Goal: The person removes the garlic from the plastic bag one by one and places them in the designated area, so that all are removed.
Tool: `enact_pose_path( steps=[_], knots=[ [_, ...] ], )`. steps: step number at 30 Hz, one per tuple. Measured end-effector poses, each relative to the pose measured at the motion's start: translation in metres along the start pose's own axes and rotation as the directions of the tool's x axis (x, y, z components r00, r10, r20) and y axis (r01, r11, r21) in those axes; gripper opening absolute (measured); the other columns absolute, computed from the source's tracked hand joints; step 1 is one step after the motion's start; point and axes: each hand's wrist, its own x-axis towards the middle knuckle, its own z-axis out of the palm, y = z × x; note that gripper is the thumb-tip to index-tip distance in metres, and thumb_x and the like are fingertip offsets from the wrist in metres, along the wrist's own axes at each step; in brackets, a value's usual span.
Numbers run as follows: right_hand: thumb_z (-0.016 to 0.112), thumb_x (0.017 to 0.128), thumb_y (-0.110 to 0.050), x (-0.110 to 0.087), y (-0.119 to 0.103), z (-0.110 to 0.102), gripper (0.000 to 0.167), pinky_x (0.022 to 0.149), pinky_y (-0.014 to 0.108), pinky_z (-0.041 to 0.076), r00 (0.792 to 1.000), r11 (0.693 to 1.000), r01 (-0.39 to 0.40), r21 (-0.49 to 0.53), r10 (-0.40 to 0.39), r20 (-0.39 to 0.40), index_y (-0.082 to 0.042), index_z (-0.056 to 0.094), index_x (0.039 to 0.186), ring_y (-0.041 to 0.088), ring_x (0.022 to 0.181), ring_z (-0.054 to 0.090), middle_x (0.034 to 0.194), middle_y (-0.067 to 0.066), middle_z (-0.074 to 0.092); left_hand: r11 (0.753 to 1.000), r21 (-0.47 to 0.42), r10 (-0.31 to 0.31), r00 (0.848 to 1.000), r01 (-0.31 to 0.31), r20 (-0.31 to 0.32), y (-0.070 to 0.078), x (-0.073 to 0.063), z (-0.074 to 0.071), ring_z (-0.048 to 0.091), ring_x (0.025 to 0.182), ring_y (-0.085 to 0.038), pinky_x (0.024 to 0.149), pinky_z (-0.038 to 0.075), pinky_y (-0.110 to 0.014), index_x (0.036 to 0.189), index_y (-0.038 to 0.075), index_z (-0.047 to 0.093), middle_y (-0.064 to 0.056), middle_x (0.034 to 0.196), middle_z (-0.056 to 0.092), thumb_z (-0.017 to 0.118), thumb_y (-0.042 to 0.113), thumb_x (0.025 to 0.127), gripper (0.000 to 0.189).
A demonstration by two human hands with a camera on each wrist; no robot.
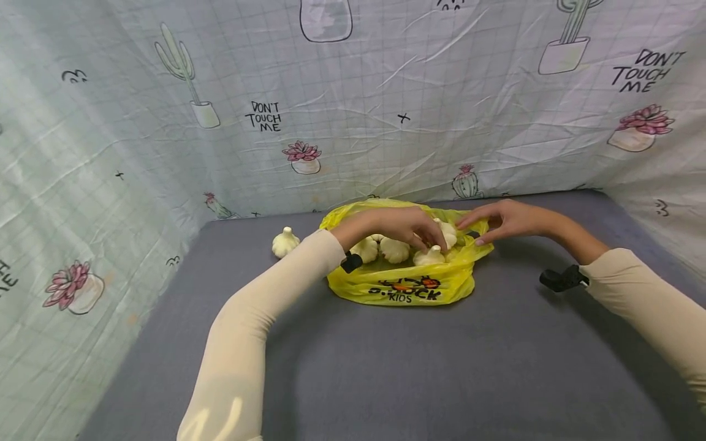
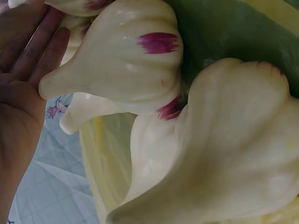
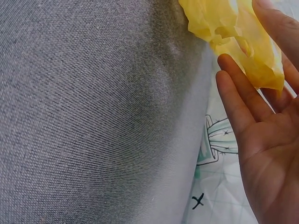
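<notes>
A yellow plastic bag (image 1: 397, 291) with dark lettering lies wide-mouthed on the table, several glossy cream garlic bulbs (image 1: 394, 250) inside. My left hand (image 1: 405, 225) reaches down into its mouth from the left. Its thumb and bent fingertips come together at the stem of a front garlic bulb (image 1: 429, 257), with another garlic bulb (image 1: 448, 234) just behind them. Purple streaks mark a garlic bulb (image 2: 117, 56) beside the fingers in the left wrist view. At the bag's right rim, my right hand (image 1: 513, 219) pinches the thin yellow plastic (image 3: 259, 60) between thumb and fingers.
One garlic bulb (image 1: 285, 242) sits on the grey table (image 1: 408, 367), left of the bag and close to my left forearm. Behind the table hangs a printed cloth (image 1: 364, 122) with cactus drawings. Black straps (image 1: 559, 280) hang at both wrists.
</notes>
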Motion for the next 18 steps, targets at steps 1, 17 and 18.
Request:
enact_pose_path(
  steps=[1,17,18],
  knots=[
    [0.073,0.096,-0.014,-0.0002,-0.0005,0.0001,0.044,0.065,0.037,0.056,1.0,1.0,-0.001,0.004,0.001,-0.001,-0.009,0.063,0.139,0.016,0.082,0.065,0.148,0.021,0.052,1.0,-0.003,0.003,1.0,-0.003,-0.005,-0.001,-0.0004,0.0005,0.065,0.115,-0.01,0.1,0.048,-0.02,0.127,0.008,0.071,-0.001,0.126,0.068,0.067,0.007,0.098,0.029],
    [0.074,0.095,-0.014,0.0,-0.0022,0.0004,0.044,0.067,0.037,0.057,1.0,1.0,-0.01,0.019,0.01,-0.003,-0.011,0.064,0.138,0.014,0.102,0.065,0.149,0.019,0.052,0.995,-0.052,0.08,0.997,-0.081,-0.025,-0.0047,-0.0049,0.0058,0.061,0.118,-0.008,0.107,0.046,-0.027,0.092,0.011,0.062,-0.003,0.128,0.068,0.08,0.012,0.089,0.018],
    [0.074,0.095,-0.014,0.0002,-0.0023,0.0005,0.044,0.067,0.037,0.057,1.0,1.0,-0.012,0.02,0.012,-0.002,-0.011,0.064,0.138,0.014,0.103,0.065,0.149,0.019,0.052,0.994,-0.059,0.09,0.996,-0.092,-0.029,-0.0051,-0.0052,0.0063,0.061,0.119,-0.008,0.106,0.047,-0.027,0.092,0.011,0.061,-0.004,0.128,0.069,0.079,0.012,0.09,0.018]
  ],
)
